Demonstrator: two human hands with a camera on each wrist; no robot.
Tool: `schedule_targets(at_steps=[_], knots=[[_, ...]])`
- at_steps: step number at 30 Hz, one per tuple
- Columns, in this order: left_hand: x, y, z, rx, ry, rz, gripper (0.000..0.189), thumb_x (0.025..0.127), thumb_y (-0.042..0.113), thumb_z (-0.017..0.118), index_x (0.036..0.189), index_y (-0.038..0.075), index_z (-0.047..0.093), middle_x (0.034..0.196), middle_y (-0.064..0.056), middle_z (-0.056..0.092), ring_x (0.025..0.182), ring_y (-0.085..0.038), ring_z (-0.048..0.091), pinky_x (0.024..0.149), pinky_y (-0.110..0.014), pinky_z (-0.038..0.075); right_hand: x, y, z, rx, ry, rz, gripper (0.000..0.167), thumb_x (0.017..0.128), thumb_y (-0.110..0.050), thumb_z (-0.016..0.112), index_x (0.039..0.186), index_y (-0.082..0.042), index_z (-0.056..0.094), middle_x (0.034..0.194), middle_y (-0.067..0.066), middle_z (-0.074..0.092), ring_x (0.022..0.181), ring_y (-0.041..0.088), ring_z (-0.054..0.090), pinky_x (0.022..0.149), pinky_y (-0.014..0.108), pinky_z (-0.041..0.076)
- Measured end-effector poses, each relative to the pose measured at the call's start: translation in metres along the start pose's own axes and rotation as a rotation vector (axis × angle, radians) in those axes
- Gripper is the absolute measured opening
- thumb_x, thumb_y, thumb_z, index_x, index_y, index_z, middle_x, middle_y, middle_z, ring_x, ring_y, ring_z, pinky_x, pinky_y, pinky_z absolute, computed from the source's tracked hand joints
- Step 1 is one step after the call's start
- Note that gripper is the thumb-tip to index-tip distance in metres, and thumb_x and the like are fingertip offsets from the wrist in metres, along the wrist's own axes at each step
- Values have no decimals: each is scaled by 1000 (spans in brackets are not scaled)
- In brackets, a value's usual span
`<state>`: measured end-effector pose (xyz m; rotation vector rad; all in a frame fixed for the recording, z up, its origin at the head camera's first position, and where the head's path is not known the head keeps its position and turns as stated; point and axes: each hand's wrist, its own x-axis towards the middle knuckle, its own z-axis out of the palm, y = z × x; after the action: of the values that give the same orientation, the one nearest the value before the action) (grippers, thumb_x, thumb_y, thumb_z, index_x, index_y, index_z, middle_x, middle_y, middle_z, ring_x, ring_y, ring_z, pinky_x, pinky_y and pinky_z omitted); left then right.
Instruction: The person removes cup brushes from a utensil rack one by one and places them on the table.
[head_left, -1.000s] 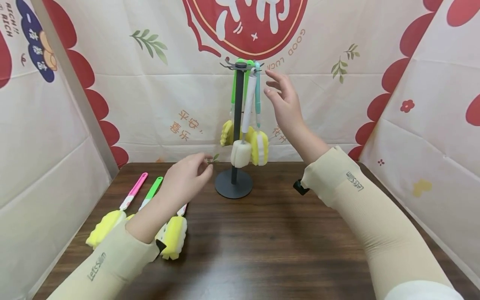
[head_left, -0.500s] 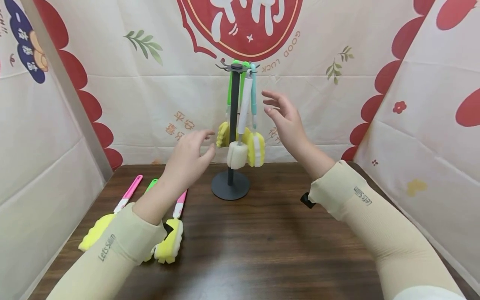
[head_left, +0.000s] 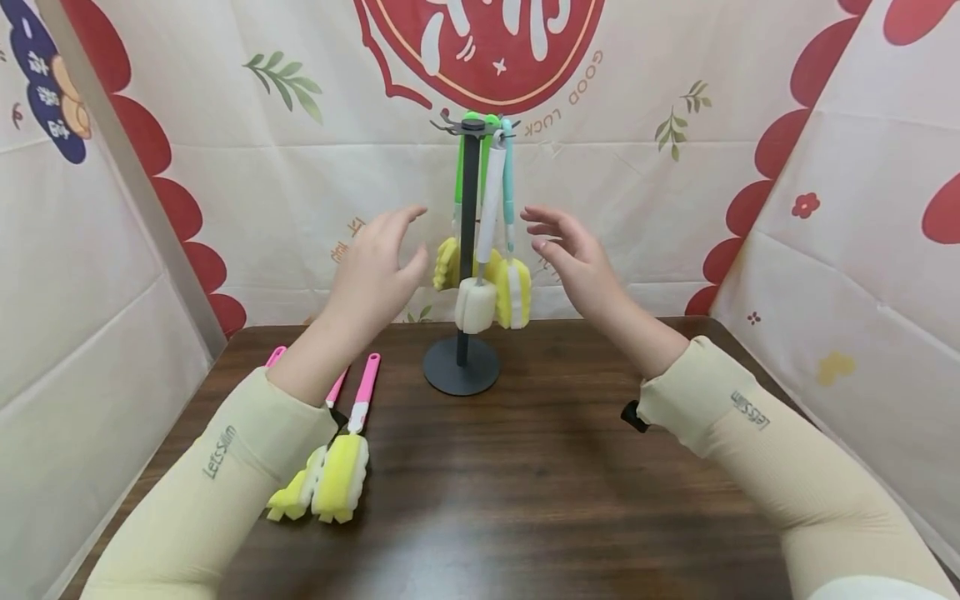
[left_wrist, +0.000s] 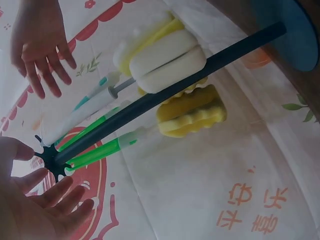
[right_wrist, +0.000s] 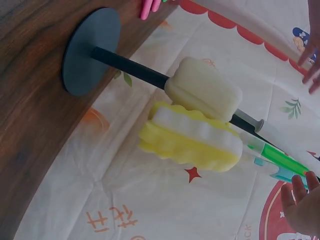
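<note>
A black stand point(head_left: 468, 217) with hooks at its top rises from a round base on the table. Several sponge brushes hang from it: a white-handled brush point(head_left: 491, 204) with a cream sponge in front, a teal-handled brush point(head_left: 513, 292) with a yellow-and-white sponge, and green-handled brushes point(left_wrist: 100, 152) behind. My left hand point(head_left: 378, 258) hovers left of the stand, fingers relaxed and apart from it, holding nothing. On the other side my right hand point(head_left: 573, 254) floats near the teal-handled brush without touching it, fingers loosely bent and holding nothing.
Several more sponge brushes lie on the table at the left, among them a pink-handled one point(head_left: 341, 475); my left forearm covers part of them. A printed cloth point(head_left: 637, 208) backs the dark wooden table point(head_left: 540, 467), with cloth sides left and right.
My left hand has risen from low beside the stand to mid-height. The right hand has come down from near the hooks. The hanging brushes keep their places.
</note>
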<state>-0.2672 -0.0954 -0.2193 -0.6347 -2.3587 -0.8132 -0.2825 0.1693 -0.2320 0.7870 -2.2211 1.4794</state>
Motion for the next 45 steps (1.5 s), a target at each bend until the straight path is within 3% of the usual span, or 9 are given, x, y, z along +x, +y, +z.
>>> schedule_targets(at_steps=[10, 21, 32, 39, 45], knots=[[24, 15, -1, -7, 124, 67, 43, 96, 18, 54, 137, 8, 53, 132, -9, 52, 121, -20, 50, 100, -33, 42, -16, 4, 5, 33, -29, 47, 42, 101, -16, 47, 140, -3, 48, 138, 9, 52, 124, 24, 48, 108, 46, 31], [50, 23, 0, 26, 181, 102, 45, 95, 19, 56, 138, 7, 51, 138, -9, 48, 128, -17, 42, 107, -24, 30, -23, 14, 12, 64, -30, 62, 42, 101, -16, 46, 140, -2, 48, 137, 10, 53, 125, 27, 47, 107, 46, 34], [83, 38, -2, 84, 82, 55, 52, 96, 26, 53, 145, 15, 42, 146, -1, 40, 135, -12, 33, 109, -22, 23, -25, 25, 22, 86, -20, 21, 38, 100, -10, 47, 137, 2, 49, 136, 17, 52, 123, 36, 47, 104, 48, 36], [95, 44, -2, 122, 41, 48, 53, 96, 30, 54, 146, 18, 43, 147, 4, 40, 134, -11, 33, 107, -21, 26, -24, 24, 24, 83, 0, 44, 38, 101, -14, 47, 137, -2, 51, 135, 14, 53, 123, 33, 48, 104, 47, 36], [103, 45, -2, 174, -1, 41, 50, 96, 33, 51, 144, 22, 45, 148, 8, 40, 137, -10, 30, 111, -28, 25, -19, 25, 31, 113, 23, 49, 39, 101, -13, 48, 137, 0, 50, 134, 16, 53, 122, 31, 49, 105, 43, 37]])
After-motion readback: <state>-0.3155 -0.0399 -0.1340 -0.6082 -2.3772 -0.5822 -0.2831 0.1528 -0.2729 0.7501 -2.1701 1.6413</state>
